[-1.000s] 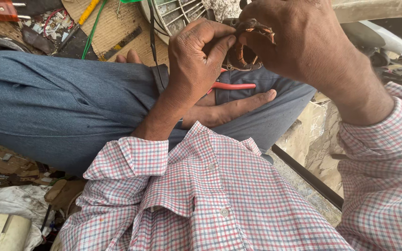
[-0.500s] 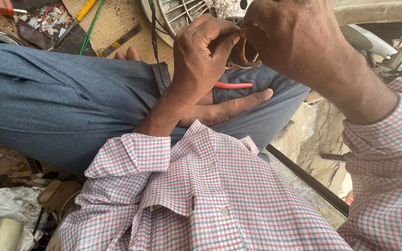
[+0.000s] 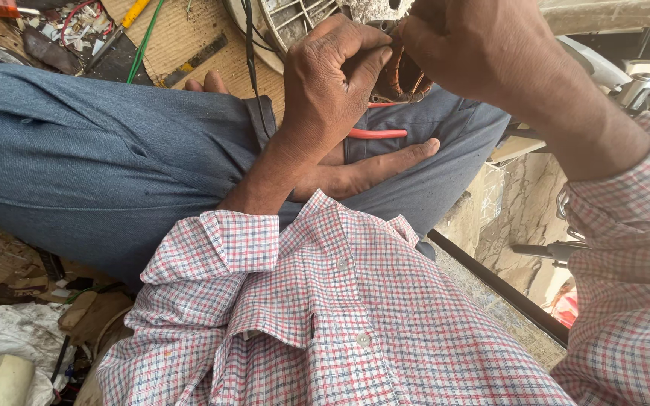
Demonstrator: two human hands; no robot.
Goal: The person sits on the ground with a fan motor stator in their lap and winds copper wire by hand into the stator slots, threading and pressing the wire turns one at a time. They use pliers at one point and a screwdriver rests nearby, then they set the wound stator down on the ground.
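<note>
Copper-coloured coil windings (image 3: 399,74), above the lap, sit pinched between left hand (image 3: 336,79) and right hand (image 3: 483,53); keep both grips firm, working slowly beside the red wire (image 3: 376,134).

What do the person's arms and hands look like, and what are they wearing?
Both arms wear a checked cotton shirt in red, white and blue, with small white buttons. The left sleeve and right sleeve are rolled back, leaving the forearms bare. The left hand and right hand wear no gloves.
</note>
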